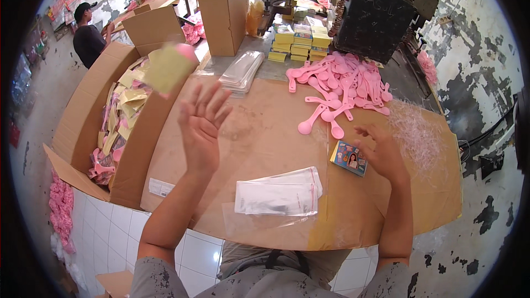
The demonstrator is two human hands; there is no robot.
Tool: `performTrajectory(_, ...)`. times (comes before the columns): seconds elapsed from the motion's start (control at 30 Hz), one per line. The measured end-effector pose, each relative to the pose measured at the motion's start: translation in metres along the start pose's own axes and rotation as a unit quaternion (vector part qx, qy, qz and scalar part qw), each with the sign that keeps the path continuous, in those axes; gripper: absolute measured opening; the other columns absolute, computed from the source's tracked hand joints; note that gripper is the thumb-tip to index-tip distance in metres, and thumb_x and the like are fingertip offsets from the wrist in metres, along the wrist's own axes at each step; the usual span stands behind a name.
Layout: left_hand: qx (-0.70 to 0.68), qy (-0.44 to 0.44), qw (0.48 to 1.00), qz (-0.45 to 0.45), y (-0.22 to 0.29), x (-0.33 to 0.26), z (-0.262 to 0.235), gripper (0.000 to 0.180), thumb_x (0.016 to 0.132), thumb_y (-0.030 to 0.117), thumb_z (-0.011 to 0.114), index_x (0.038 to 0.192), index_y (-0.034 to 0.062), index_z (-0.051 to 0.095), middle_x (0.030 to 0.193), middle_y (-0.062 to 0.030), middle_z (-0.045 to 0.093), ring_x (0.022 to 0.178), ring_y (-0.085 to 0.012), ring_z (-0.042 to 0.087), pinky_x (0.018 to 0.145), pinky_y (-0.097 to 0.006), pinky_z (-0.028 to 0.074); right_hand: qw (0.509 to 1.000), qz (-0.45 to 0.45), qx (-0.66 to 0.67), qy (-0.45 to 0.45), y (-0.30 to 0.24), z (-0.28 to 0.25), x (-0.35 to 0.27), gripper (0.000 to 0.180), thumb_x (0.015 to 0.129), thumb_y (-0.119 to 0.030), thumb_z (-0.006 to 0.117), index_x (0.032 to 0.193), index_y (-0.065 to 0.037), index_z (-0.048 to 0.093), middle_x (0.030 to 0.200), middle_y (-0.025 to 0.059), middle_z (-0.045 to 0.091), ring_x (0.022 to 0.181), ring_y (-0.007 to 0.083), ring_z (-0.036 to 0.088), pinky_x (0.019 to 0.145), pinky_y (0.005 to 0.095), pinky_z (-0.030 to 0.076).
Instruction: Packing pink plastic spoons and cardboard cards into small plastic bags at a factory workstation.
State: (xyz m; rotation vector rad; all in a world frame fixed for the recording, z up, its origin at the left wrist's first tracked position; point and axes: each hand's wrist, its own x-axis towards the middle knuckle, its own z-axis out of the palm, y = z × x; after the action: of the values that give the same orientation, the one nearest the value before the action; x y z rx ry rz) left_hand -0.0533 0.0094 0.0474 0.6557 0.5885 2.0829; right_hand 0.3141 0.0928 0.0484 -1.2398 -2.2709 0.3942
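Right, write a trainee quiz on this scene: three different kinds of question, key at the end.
1. True or false: the left hand is open and holds nothing.
2. Which of these is nearest the right hand?
A) the white label
B) the small stack of cards
C) the upright brown box
3. Fill in the colour: the heaped spoons are ____.

Key: 1. True. 2. B. 3. Pink.

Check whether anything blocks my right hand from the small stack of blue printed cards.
Nothing visible does. The right hand is at the right edge of the small stack of blue printed cards; contact is unclear. The pink measuring spoons lie beyond the stack, off that path.
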Motion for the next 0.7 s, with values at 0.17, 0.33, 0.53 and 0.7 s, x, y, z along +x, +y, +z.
performTrajectory(0.17, 0.508, -0.476, 0.701, -0.155, -0.02, -0.031, 0.002, 0.036, 0.091, 0.04, 0.072, 0.111, 0.0099, 0.07, 0.094, -0.0025, 0.07, 0.08, -0.0119, 0.063, 0.073, -0.028, 0.05, 0.99, 0.018, -0.032, -0.135, 0.019, -0.02, -0.009, 0.039, 0.082, -0.016, 0.081, 0.116, -0.001, 0.07, 0.106, 0.0139, 0.069, 0.1, 0.029, 0.068, 0.089, 0.0392, 0.053)
performTrajectory(0.33, 0.577, -0.584, 0.567, -0.067, -0.037, -0.048, -0.005, 0.022, 0.081, 0.025, 0.082, 0.093, 0.01, 0.07, 0.083, -0.0042, 0.066, 0.078, -0.024, 0.067, 0.07, -0.036, 0.052, 0.983, 0.076, 0.045, -0.16, 0.021, -0.013, -0.004, 0.04, 0.075, -0.014, 0.086, 0.11, -0.002, 0.07, 0.103, 0.0117, 0.068, 0.095, 0.0268, 0.067, 0.085, 0.0385, 0.052)
performTrajectory(0.53, 0.53, -0.558, 0.638, 0.0, -0.043, -0.045, -0.009, 0.018, 0.085, 0.021, 0.08, 0.091, 0.0091, 0.068, 0.091, -0.004, 0.066, 0.079, -0.0251, 0.067, 0.076, -0.037, 0.052, 0.996, 0.02, 0.039, -0.079, 0.031, -0.013, -0.005, 0.031, 0.076, -0.011, 0.086, 0.101, -0.003, 0.068, 0.096, 0.0071, 0.068, 0.085, 0.0189, 0.064, 0.076, 0.0344, 0.049)
performTrajectory(0.7, 0.437, -0.5, 0.747, -0.014, -0.046, -0.049, -0.012, 0.018, 0.092, 0.012, 0.074, 0.104, 0.0075, 0.06, 0.097, -0.0069, 0.071, 0.09, -0.0228, 0.07, 0.081, -0.036, 0.054, 0.976, 0.01, 0.194, -0.098, 0.01, -0.017, -0.007, 0.029, 0.086, -0.008, 0.08, 0.111, -0.001, 0.067, 0.103, 0.0048, 0.07, 0.086, 0.0106, 0.064, 0.074, 0.0295, 0.05)
